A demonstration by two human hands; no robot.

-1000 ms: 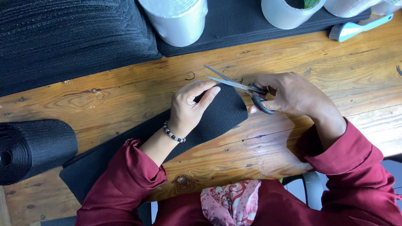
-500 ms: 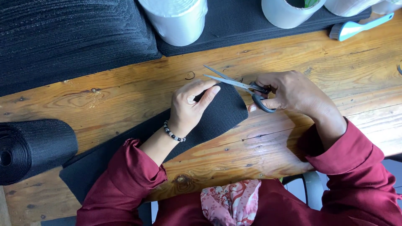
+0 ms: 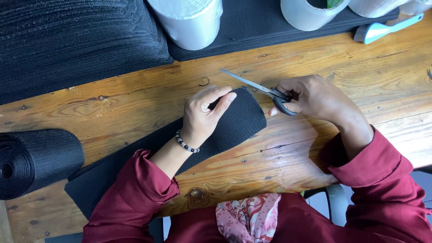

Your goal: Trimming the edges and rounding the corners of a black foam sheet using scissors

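L hand (image 3: 204, 114) flat on black strip (image 3: 238, 123); R hand (image 3: 315, 96) fingers gripping scissors (image 3: 263, 90); white rolls (image 3: 191, 20) behind.

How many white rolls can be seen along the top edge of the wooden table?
3, perhaps more. One white roll stands left of the middle, a second right of it, a third further right. All are cut off by the frame. A pale piece in the corner may be another.
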